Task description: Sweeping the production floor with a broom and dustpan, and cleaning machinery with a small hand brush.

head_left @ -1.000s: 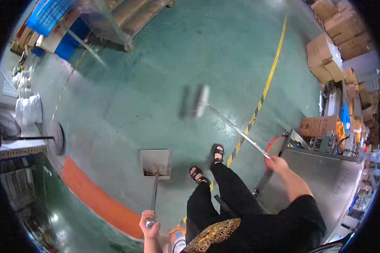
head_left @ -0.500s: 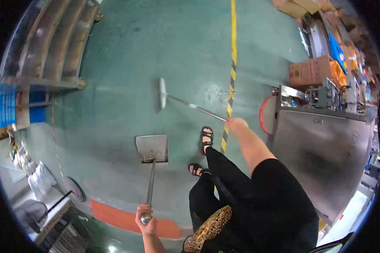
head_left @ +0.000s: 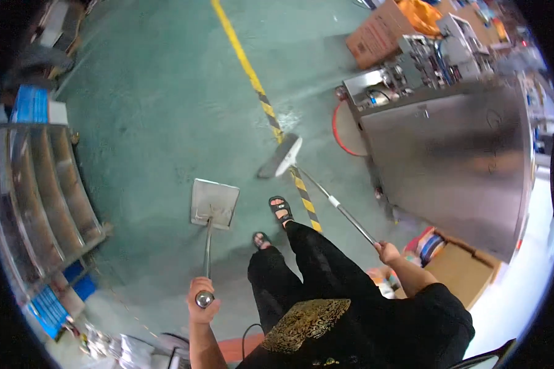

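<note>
- Head view: we see the left hand (head_left: 197,313) with its fingers curled firmly round the metal handle (head_left: 208,257) of a dustpan (head_left: 215,198), a round shiny knob (head_left: 204,299) showing at their top.
- The pan lies on the green floor (head_left: 160,141), ahead of the left fingers and well apart from them.
- We see the right hand (head_left: 387,252) with its fingers closed round the pole of a broom (head_left: 351,219).
- The white broom head (head_left: 289,157) lies ahead and to the left of the right fingers, across the yellow-and-black stripe (head_left: 306,203); we cannot tell whether it touches the floor.
- Between the two sets of fingers, and farther ahead, we find black sandals (head_left: 281,209).
- To the right of the right fingers we see a cardboard box (head_left: 461,270), and ahead of that a metal cabinet (head_left: 449,154).
- Well left of the left fingers stands a shelved rack (head_left: 43,190).
</note>
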Motion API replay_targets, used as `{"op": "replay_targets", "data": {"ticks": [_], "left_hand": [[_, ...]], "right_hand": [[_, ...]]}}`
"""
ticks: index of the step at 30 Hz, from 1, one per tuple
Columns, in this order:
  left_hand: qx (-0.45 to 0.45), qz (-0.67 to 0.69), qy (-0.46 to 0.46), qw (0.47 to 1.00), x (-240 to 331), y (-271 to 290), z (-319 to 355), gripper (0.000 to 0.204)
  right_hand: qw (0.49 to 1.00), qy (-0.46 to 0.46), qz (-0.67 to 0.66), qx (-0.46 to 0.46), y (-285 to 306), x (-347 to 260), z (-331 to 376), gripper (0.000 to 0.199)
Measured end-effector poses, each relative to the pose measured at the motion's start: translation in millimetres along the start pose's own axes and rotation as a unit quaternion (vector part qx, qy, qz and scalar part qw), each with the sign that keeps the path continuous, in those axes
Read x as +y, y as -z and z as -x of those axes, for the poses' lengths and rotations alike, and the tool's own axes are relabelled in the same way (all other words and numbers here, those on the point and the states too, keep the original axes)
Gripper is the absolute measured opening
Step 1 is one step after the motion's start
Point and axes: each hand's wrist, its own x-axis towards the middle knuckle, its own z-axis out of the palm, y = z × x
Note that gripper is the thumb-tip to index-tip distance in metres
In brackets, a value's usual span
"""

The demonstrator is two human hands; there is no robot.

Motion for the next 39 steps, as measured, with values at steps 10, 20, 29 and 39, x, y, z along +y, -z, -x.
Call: {"op": "replay_targets", "data": {"ticks": [10,20,29,39], "left_hand": [[-0.368,-0.115,-0.058,0.921,18.8,-34.3,-144.0,0.03],[-0.549,-0.19,-0.108,0.806,44.3,-97.1,-190.8,0.03],[-0.569,-0.178,-0.126,0.793,43.0,-158.5,-182.7,0.029],[-0.56,-0.194,-0.096,0.8,41.6,-184.1,-168.6,0.029]], "right_hand": [[0.965,-0.003,-0.251,0.078,-3.2,-175.7,-180.8,0.038],[0.929,-0.214,-0.301,-0.033,-210.7,-73.1,-7.5,0.047],[0.806,-0.266,-0.523,0.074,-231.2,-0.7,76.2,0.04],[0.908,-0.156,-0.387,-0.04,-171.6,-85.7,-18.6,0.037]]}}
